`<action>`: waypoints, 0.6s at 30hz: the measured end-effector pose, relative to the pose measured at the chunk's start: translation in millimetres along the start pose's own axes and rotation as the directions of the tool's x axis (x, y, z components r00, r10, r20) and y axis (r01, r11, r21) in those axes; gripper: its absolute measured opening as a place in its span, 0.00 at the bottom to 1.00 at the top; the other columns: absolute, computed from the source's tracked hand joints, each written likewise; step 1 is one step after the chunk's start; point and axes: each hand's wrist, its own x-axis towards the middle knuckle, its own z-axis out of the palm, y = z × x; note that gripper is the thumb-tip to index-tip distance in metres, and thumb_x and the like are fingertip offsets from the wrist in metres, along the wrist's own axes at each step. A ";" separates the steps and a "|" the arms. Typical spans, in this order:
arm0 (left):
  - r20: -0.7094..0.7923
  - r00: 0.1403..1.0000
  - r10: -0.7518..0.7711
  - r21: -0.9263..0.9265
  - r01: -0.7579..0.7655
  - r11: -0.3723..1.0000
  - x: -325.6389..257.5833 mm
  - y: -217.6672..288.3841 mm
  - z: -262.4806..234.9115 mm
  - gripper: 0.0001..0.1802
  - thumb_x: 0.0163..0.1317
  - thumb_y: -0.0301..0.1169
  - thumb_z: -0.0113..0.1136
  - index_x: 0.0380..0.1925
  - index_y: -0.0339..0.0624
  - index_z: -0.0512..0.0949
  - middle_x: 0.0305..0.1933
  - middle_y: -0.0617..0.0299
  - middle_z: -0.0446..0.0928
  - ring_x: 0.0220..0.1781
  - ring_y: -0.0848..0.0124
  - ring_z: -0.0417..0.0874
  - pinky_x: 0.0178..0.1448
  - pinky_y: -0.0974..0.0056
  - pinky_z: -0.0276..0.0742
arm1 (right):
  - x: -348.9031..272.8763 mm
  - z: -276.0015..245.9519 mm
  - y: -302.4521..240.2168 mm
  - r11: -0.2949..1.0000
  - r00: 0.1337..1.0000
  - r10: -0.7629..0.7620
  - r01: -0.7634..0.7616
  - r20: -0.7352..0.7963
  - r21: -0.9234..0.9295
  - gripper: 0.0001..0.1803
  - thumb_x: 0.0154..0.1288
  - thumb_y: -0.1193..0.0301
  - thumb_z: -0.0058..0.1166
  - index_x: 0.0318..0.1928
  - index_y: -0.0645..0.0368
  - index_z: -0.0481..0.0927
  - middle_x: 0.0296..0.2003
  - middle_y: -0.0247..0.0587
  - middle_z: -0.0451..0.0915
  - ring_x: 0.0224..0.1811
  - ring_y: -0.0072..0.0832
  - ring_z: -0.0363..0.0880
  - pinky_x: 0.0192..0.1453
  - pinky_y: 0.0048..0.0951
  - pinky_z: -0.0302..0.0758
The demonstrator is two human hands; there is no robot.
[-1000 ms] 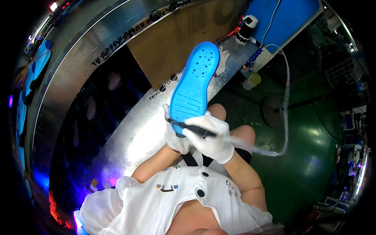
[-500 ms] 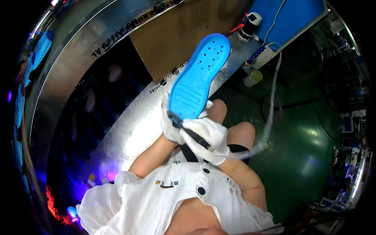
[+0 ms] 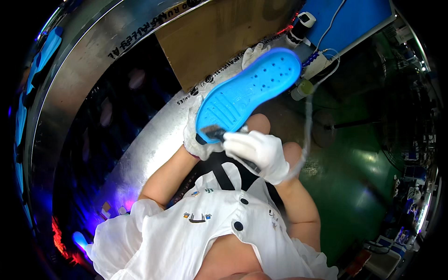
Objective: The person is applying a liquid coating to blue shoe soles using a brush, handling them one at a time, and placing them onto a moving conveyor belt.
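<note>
A blue shoe sole (image 3: 233, 100), with small holes in its front part and raised ribs toward the heel, is tilted with its toe to the far right. My left hand (image 3: 191, 125), in a white-grey glove, grips the heel end from below; most of its fingers are hidden beneath. In my white-gloved right hand (image 3: 259, 151) is a dark-handled brush (image 3: 213, 132), its bristles over the heel and seemingly touching it. A clear tube (image 3: 306, 135) trails from near this hand. Wet-looking, shiny patches show on the sole's ribbed area.
Behind the sole runs a metal worktop edge (image 3: 154, 135) with a cardboard sheet (image 3: 205, 46). On the worktop lies a pale glove (image 3: 254, 53). A black-and-white device (image 3: 301, 28) and a yellow-lidded jar (image 3: 303, 88) stand at the far right. Blue soles (image 3: 44, 60) line the far left.
The sole has turned clockwise, its toe swinging right. The brush bristles have come up over the heel. My right hand has shifted slightly right and up, and the tube has swung.
</note>
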 end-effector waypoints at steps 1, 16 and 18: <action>0.158 0.984 -0.081 -0.126 0.102 0.987 -3.2 7.6 -7.0 0.42 0.69 0.62 0.36 0.68 0.38 0.63 0.59 0.41 0.76 0.54 0.45 0.81 0.50 0.46 0.83 | 4.9 -10.6 -8.9 1.000 0.995 0.013 -0.013 0.097 -0.004 0.13 0.53 0.74 0.67 0.41 0.54 0.84 0.41 0.31 0.85 0.32 0.34 0.81 0.35 0.30 0.79; -0.184 0.981 -0.066 0.440 0.142 0.887 2.0 54.1 2.8 0.26 0.71 0.49 0.48 0.54 0.39 0.75 0.46 0.55 0.81 0.40 0.67 0.85 0.42 0.62 0.85 | 1.6 -9.8 -7.4 0.999 0.986 0.049 -0.048 0.158 -0.009 0.14 0.55 0.75 0.61 0.44 0.53 0.84 0.46 0.35 0.84 0.30 0.31 0.81 0.34 0.29 0.78; -0.165 0.985 -0.056 0.433 0.124 0.893 2.2 57.5 0.8 0.24 0.72 0.49 0.48 0.53 0.40 0.76 0.46 0.56 0.81 0.41 0.70 0.84 0.46 0.66 0.83 | 6.8 -19.0 -22.5 0.998 0.981 0.028 -0.016 0.192 -0.064 0.14 0.54 0.73 0.62 0.43 0.51 0.84 0.47 0.34 0.84 0.28 0.30 0.79 0.30 0.29 0.77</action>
